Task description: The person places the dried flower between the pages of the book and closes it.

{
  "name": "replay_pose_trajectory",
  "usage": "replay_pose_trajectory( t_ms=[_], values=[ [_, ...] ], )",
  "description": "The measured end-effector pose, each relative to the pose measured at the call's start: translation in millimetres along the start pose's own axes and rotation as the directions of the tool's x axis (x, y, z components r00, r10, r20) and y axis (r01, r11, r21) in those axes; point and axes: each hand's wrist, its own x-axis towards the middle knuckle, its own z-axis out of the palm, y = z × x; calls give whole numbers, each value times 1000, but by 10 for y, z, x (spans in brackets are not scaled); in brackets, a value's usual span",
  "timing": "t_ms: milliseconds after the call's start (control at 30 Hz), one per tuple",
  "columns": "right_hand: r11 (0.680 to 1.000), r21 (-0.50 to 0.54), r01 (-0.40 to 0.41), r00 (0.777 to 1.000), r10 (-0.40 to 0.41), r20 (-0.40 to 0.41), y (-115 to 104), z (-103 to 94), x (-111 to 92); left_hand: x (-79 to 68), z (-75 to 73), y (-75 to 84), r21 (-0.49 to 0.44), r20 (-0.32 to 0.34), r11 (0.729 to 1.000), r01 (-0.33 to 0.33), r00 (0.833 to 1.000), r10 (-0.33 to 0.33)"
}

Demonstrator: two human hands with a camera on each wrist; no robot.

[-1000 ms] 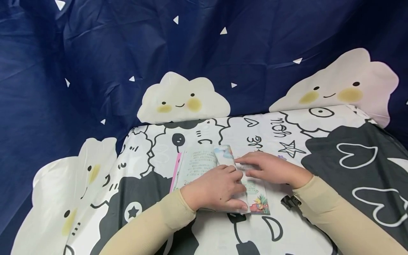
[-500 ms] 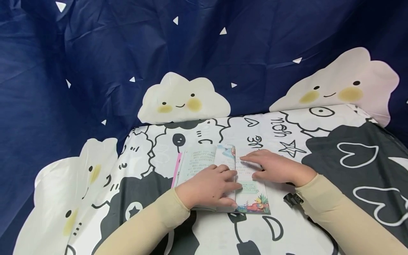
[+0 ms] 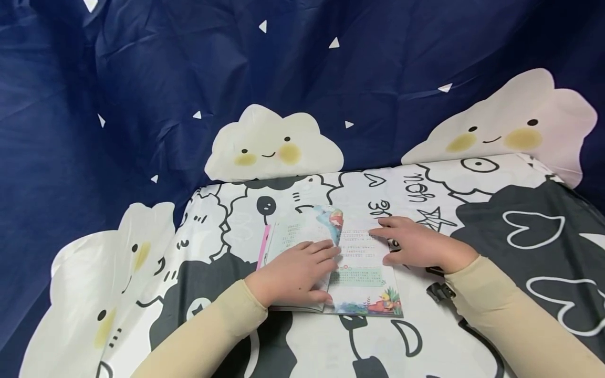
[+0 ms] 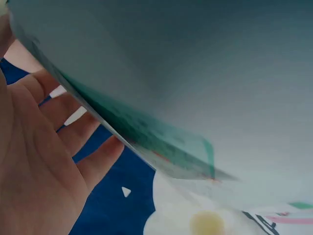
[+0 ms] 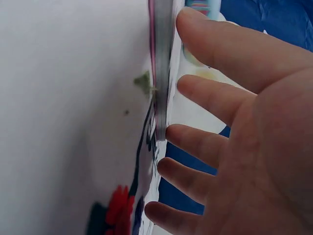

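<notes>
An open picture book (image 3: 356, 295) with printed text lies in front of me. Its left half is partly covered by my left hand (image 3: 294, 272), whose fairly straight fingers rest on a leaf. That leaf (image 3: 330, 221) stands partly raised near the middle, its blue picture showing at the top. In the left wrist view, the left fingers (image 4: 61, 110) lie behind the leaf's edge. My right hand (image 3: 423, 242) is at the book's right edge, fingertips over the right page. Seen from the right wrist, its fingers (image 5: 205, 98) are spread beside the page block (image 5: 164, 73), gripping nothing.
Under the book is a cloth (image 3: 454, 336) with black-and-white cartoon prints. A dark blue curtain (image 3: 302, 63) with smiling clouds and small white triangles hangs behind. A pink strip (image 3: 263, 244) shows along the book's left side. A black clip-like piece (image 3: 440, 292) sits at the right wrist.
My left hand has moved left across the book with the leaf, uncovering more of the right page. My right hand has drawn slightly to the right.
</notes>
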Motion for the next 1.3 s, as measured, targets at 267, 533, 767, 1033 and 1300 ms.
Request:
replay_pose_trajectory(
  t_ms=[267,533,767,1033,1300],
  values=[
    [999,-17,-32,999,33,22,24,31,4,-117,31,-42,-59,41,992,113,993,-111],
    [1000,-10,-24,999,24,38,23,43,27,-229,76,-79,-167,9,970,175,984,-176],
    [999,3,-33,998,33,46,21,23,15,-258,94,-111,-251,47,951,180,984,-173],
    [1000,14,-28,998,28,48,27,-25,5,-261,102,-98,-283,65,937,204,979,-194],
    [998,48,-44,999,45,-18,156,-177,-69,-261,117,-97,-282,70,937,204,979,-192]
  ],
)
